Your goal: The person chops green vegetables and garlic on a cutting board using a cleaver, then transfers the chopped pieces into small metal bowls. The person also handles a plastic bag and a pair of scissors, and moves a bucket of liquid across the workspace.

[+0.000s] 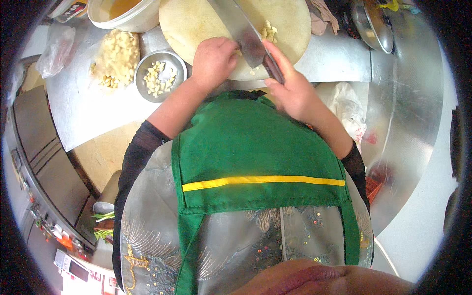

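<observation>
My right hand [291, 88] grips the dark handle of a Chinese cleaver [245, 35]. Its broad blade slants across a round, pale cutting board [188, 22], the far end running out at the top of the view. Close on the blade's left, my left hand [215, 61] rests on the board with curled fingers. A small pale piece shows by its fingertips; whether they grip it is hidden. Cut pieces, apparently garlic [270, 31], lie in a small heap right of the blade. Smaller bits are scattered near the board's front edge.
Left of the board, a metal bowl [139, 83] contains pale pieces. Beside it lies a clear bag of peeled cloves [120, 51], with a white tub [138, 24] of brownish liquid behind. A cloth [324, 16] and metal pan [383, 35] are at right. A plastic bag [348, 105] sits below the counter edge.
</observation>
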{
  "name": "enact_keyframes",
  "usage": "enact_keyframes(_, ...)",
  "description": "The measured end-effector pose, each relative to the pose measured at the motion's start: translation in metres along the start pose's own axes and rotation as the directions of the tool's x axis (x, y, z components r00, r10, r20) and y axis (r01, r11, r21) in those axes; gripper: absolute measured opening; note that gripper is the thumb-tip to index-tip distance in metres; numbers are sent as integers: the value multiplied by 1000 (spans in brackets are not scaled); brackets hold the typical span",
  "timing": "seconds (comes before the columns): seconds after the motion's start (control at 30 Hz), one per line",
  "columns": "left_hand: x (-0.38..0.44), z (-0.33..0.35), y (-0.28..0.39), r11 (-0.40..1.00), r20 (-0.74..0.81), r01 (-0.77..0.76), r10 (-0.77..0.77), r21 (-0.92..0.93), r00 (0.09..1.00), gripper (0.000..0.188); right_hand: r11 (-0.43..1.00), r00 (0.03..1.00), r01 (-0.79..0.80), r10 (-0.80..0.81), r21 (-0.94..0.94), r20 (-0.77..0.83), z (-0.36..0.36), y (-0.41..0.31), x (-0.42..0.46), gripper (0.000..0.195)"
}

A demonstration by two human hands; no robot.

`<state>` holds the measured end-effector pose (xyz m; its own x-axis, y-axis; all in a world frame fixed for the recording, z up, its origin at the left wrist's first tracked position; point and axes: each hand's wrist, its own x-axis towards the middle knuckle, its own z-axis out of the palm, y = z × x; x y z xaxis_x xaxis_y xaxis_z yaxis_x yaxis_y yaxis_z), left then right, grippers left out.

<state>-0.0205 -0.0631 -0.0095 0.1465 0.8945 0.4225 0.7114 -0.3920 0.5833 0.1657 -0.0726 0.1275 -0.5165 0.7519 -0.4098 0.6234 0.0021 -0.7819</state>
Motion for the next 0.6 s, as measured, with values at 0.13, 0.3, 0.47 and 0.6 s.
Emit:
enact_keyframes(0.13, -1, 4, 0, 1000, 12, 9, -9, -7, 1000, 11, 993, 994, -104, 104, -48, -15, 6, 6, 14, 66)
enact_keyframes(0.3, -2, -4, -3, 999, 77, 43, -42, -20, 996, 16, 979, 981, -174, 164, 102, 105, -14, -21, 13, 66)
enact_keyframes(0.47, -1, -4, -2, 998, 121, 62, -58, -30, 991, 14, 996, 997, -83, 83, 35, 5, 8, 1, 21, 66)
enact_keyframes(0.6, -3, -4, -6, 998, 95, 49, -45, -34, 994, 12, 976, 977, -203, 198, 72, 77, -2, -18, 21, 67)
